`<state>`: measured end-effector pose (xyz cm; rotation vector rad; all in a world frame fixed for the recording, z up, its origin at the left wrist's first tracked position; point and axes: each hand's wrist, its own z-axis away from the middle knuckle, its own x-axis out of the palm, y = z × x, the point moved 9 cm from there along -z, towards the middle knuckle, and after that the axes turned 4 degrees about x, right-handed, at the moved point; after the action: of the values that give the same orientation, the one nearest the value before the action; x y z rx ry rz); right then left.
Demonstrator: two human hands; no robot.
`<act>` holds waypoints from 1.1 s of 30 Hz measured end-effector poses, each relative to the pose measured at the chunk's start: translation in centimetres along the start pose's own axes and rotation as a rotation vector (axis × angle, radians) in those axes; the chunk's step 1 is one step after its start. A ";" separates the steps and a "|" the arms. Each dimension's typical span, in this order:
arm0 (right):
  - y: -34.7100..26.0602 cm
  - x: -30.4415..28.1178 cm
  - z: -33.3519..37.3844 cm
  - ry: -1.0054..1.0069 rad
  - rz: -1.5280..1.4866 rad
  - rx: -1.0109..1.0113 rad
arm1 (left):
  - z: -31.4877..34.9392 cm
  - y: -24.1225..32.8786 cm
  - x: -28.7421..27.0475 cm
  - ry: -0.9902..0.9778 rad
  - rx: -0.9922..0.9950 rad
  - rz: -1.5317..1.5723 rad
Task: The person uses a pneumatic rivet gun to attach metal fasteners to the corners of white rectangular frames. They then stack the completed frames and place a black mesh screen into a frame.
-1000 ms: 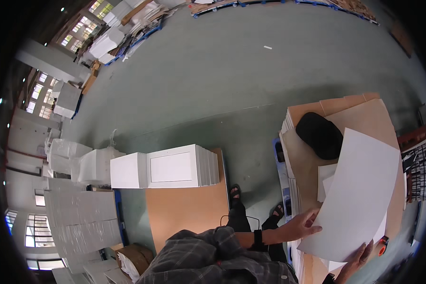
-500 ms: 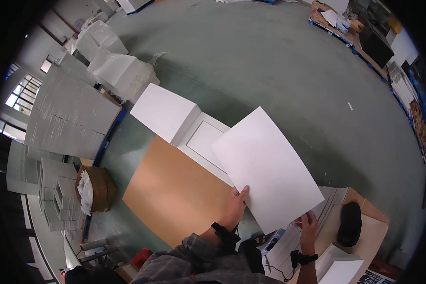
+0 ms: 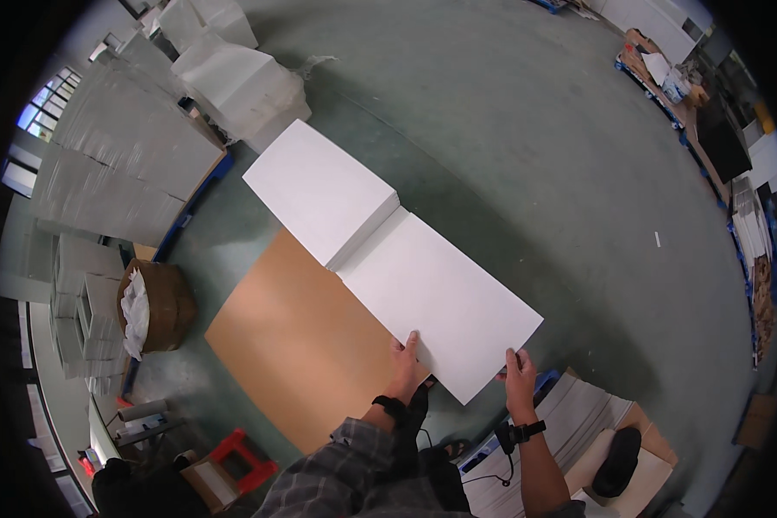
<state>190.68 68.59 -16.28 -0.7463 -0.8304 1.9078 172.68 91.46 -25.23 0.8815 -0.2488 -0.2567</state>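
Both hands hold a large plain white sheet [image 3: 453, 298] by its near edges. My left hand [image 3: 404, 371] pinches its near-left edge, thumb on top and the fingers mostly hidden beneath. At the near-right corner, my right hand [image 3: 518, 380] is closed on the edge. The sheet's far end meets the side of a taller white stack [image 3: 324, 194]. Whatever lies under the sheet is hidden. A large brown board [image 3: 298, 345] sits left of and below the sheet.
At lower right, a pile of white sheets [image 3: 570, 423] stands beside cardboard with a black pouch-like object [image 3: 617, 462]. A brown bin [image 3: 168, 306] with white plastic, wrapped stacks [image 3: 129, 164] and a red stool [image 3: 242, 462] are on the left. Loaded pallets [image 3: 665, 95] line the far right.
The white sheet has moved left and away from me, turning to line up against the taller stack. It now covers the outlined white panel. Both hands moved with it, still gripping.
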 end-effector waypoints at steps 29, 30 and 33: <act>6.8 2.4 -7.5 0.369 0.567 -0.292 | -6.4 0.5 -1.3 0.145 0.311 -0.546; 6.3 2.7 -7.1 0.365 0.539 -0.237 | -6.9 -0.4 -1.8 0.169 0.352 -0.550; 5.0 3.9 -6.3 0.346 0.483 -0.105 | -7.7 -1.2 -3.1 0.216 0.361 -0.702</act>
<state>191.42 71.81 -24.55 -1.3961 -0.5672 2.0691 172.05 97.28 -31.18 1.3290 0.2362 -0.7790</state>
